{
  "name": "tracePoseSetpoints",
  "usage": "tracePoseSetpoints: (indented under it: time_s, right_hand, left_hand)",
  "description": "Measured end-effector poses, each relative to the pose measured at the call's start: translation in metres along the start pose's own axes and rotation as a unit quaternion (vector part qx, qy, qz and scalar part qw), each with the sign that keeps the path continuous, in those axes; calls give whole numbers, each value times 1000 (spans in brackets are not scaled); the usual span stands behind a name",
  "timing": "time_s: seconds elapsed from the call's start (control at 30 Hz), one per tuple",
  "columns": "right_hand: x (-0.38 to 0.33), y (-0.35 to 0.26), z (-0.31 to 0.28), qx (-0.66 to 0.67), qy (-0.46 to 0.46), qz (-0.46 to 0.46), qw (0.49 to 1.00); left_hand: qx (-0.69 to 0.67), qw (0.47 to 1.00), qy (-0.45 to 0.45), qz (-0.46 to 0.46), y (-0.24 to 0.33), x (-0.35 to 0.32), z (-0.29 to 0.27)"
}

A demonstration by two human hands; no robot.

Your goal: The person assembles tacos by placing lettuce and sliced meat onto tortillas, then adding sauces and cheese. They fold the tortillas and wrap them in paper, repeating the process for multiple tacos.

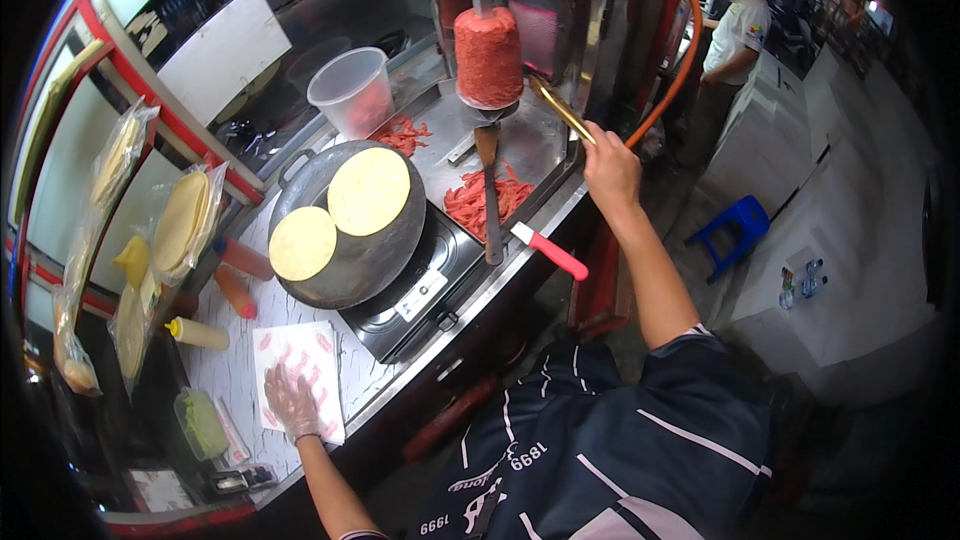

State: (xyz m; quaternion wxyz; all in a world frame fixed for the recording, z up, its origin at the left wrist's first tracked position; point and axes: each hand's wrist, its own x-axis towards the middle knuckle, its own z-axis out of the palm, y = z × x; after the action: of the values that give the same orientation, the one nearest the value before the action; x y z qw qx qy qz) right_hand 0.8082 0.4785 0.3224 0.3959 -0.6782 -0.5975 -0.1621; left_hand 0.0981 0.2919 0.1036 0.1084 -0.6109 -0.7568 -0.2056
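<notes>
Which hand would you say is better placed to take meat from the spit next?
Probably the right hand: it holds the brass tongs right beside the meat spit. The gloved left hand rests on the paper wrapper, far away.

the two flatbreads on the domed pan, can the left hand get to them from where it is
Probably yes. The left hand rests on the paper sheet on the counter, and the flatbreads lie uncovered on the pan just beyond it. Nothing stands between them; the squeeze bottles lie off to the side.
</notes>
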Motion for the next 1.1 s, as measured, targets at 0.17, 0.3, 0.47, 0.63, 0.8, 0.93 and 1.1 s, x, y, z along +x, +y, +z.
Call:
tracePoseSetpoints:
  time_s: [0.17,0.3,0.47,0.63,0.8,0.93,1.1]
  right_hand:
    - [-20,-48,-14,155,-32,-70,985]
    - [-45,-119,7,265,-115,-185,939]
    - [-48,-154,34,189,-193,-200,942]
    - [-42,-139,32,178,-132,-187,957]
    - [-35,-130,-10,89,-153,-309,934]
    - [-48,-153,5,118,-102,-383,910]
    - [-62,-208,85,27,-106,-430,896]
  left_hand:
    - [-12,1000,5,0,2,-5,-3]
    - [20,1000,3,-2,7,-3,-7]
    - [14,1000,7,-24,12,1,-13]
    - [-6,999,10,-42,12,-1,-12]
    - [-7,997,-6,-71,8,-3,-8]
    - [-9,997,-5,-74,9,-3,-6]
    - [1,997,-13,-79,14,-2,-8]
